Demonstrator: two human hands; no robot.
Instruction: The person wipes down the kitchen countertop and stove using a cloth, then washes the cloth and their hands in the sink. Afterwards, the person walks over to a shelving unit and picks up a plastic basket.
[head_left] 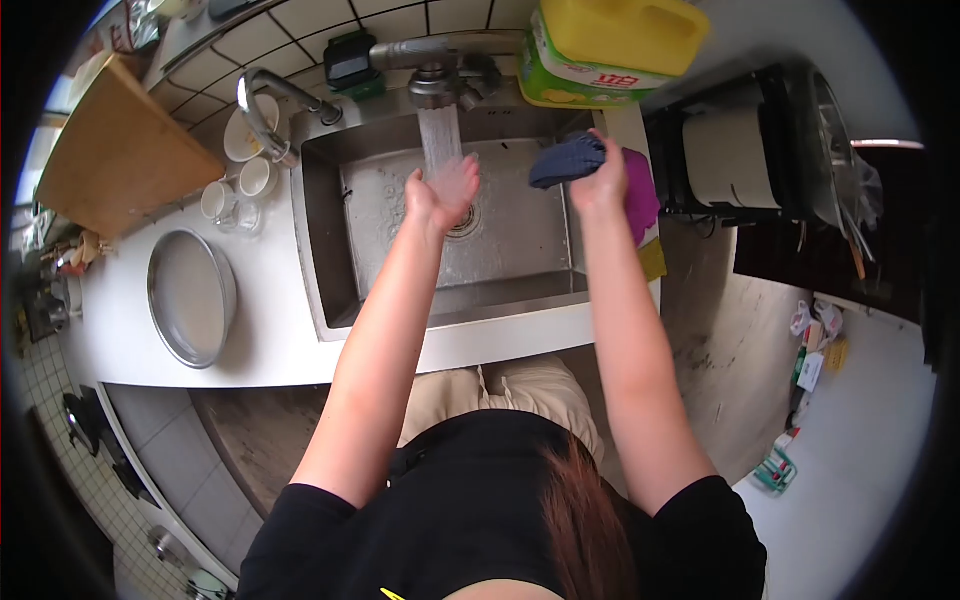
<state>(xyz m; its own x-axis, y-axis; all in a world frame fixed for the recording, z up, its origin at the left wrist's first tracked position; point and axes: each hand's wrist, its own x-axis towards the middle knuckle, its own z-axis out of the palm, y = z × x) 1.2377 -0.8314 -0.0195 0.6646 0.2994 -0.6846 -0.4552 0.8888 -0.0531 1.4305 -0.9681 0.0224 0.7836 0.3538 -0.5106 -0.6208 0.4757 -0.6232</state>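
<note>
Water runs from the faucet [434,88] in a wide stream onto my left hand [447,195]. That hand is open, palm up, with nothing in it, over the steel sink [520,235]. My right hand [604,180] grips a dark blue folded cloth [567,161] above the sink's right side. The cloth's free end points left, clear of the stream. Part of the drain [462,220] shows beside my left hand.
A yellow detergent jug [610,50] stands behind the sink. Left lie a metal bowl [192,298], small cups [257,178], a curved spout [262,110] and a wooden board [125,150]. A purple cloth [640,195] and a dish rack [735,150] are at right.
</note>
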